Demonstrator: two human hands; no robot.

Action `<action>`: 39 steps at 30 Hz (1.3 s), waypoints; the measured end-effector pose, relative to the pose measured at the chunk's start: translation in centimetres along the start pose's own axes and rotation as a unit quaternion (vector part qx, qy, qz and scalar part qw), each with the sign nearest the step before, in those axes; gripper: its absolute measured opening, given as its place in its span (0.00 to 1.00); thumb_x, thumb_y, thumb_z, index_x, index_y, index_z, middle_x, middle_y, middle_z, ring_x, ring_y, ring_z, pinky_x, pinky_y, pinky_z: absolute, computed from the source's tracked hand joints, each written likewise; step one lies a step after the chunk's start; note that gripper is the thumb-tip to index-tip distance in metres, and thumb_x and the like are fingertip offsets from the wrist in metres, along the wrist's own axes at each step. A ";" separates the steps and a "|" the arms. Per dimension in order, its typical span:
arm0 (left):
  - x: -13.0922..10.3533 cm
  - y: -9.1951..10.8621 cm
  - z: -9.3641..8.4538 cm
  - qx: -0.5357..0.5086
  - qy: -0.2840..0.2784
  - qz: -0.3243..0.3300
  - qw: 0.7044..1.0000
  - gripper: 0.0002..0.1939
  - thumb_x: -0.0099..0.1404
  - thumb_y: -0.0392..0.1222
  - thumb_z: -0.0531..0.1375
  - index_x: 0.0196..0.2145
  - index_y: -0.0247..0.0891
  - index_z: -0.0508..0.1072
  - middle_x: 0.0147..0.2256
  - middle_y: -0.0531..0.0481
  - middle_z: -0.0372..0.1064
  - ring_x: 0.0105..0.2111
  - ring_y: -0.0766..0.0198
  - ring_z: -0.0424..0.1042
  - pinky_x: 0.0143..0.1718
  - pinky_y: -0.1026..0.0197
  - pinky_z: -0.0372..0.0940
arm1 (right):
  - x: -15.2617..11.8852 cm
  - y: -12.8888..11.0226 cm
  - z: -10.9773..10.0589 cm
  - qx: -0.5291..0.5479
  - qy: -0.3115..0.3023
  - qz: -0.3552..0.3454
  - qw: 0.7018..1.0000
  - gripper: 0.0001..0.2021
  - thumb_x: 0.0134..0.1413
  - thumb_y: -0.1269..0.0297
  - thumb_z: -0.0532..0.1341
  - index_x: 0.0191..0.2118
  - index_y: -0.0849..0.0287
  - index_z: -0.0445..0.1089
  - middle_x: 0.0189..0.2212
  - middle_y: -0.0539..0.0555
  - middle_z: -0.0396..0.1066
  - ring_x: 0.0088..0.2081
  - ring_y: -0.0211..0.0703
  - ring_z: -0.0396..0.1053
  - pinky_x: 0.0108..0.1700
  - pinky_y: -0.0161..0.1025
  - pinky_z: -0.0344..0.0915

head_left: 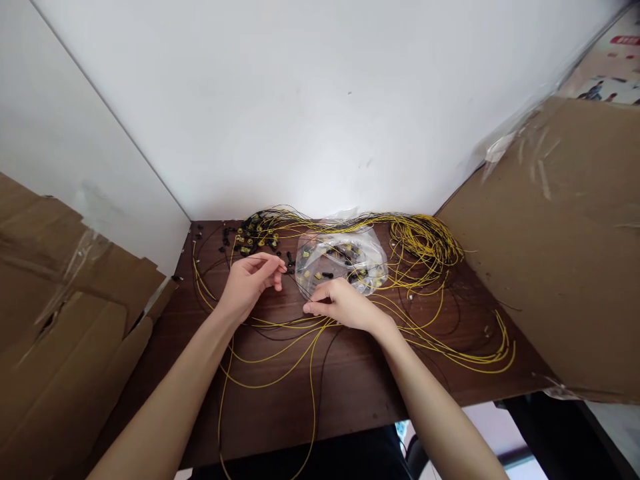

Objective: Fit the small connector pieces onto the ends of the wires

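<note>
Over the middle of the brown table, my left hand (255, 280) pinches a thin dark wire near a small black piece at its fingertips. My right hand (337, 303) is closed on the same dark wire a little to the right, in front of a clear plastic bag (377, 257). Yellow and black small parts lie in the bag. Behind my left hand is a pile of yellow and black connectors (257, 233). Several loose yellow wires (270, 385) curve across the table below both hands, some hanging over the front edge.
A tangled bundle of yellow and black wires (425, 243) lies at the back right of the table (360, 380). Cardboard sheets stand at the left (65, 320) and right (565, 247). A white wall (320, 113) rises behind.
</note>
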State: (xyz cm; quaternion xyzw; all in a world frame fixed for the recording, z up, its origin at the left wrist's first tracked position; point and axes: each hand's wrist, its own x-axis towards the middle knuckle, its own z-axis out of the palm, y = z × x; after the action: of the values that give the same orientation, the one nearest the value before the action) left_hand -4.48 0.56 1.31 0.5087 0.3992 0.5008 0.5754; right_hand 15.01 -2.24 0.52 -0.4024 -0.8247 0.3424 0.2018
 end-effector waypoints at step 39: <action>-0.4 0.2 1.0 0.149 -0.084 0.007 0.985 0.12 0.57 0.45 0.60 0.26 0.33 0.77 0.23 0.48 0.71 0.21 0.70 0.65 0.23 0.67 0.61 | 0.0 -1.2 -0.3 0.103 0.052 0.047 0.992 0.17 0.60 0.59 0.52 0.28 0.64 0.72 0.23 0.52 0.72 0.25 0.33 0.65 0.30 0.31 0.58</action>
State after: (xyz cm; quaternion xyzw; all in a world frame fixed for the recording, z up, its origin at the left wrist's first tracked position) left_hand -3.59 -0.07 1.67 0.6316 0.4161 0.3953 0.5212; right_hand 14.55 -2.64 1.61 -0.4350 -0.7539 0.4129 0.2684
